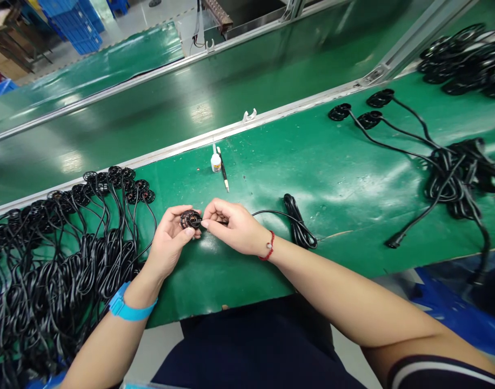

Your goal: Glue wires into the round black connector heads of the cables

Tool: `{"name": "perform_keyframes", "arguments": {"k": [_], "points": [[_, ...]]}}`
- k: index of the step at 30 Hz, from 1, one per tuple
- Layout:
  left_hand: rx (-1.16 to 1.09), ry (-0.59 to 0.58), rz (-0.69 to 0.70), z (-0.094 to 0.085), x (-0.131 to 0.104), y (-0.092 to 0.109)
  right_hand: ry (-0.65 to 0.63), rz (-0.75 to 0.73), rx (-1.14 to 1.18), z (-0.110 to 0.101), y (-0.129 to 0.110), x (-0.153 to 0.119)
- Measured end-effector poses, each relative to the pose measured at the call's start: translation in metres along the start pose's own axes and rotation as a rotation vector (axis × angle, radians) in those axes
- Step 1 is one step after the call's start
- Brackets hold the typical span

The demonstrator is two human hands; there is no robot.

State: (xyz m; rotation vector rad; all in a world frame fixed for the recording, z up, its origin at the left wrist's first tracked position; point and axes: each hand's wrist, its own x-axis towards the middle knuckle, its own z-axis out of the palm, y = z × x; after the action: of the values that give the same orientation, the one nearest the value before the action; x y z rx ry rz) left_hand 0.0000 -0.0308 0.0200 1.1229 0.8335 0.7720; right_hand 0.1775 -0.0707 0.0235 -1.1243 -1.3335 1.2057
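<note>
My left hand is closed around a small round black slotted housing, its open face turned toward my right hand. Thumb and forefinger of my right hand pinch the end of a black cable right at that housing. Whether the cable end sits inside it I cannot tell. From my right hand the cable runs to a tied black coil lying on the green table. Beyond my hands stand a small white bottle with a thin nozzle and, beside it, a dark pen-like tool.
Many coiled black cables with round housings cover the left of the green table. More cables lie at the right, with a pile of black round parts behind. A metal rail with a white clip edges the table's far side.
</note>
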Motion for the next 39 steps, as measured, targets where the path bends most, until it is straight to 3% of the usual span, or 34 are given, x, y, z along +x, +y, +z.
{"name": "perform_keyframes", "arguments": {"k": [10,19,26,39], "points": [[-0.021,-0.05,-0.055,-0.003,-0.001,-0.001,0.011,-0.101,-0.039,0.001,-0.002,-0.002],[-0.007,-0.086,-0.093,-0.002,-0.002,0.002,0.052,-0.168,-0.236,-0.003,0.0,-0.001],[0.009,-0.054,-0.039,-0.002,-0.003,-0.001,0.01,-0.053,-0.225,-0.003,-0.005,-0.001],[0.038,-0.034,0.025,-0.002,-0.002,-0.009,0.066,0.138,-0.107,0.005,0.0,-0.002]]}}
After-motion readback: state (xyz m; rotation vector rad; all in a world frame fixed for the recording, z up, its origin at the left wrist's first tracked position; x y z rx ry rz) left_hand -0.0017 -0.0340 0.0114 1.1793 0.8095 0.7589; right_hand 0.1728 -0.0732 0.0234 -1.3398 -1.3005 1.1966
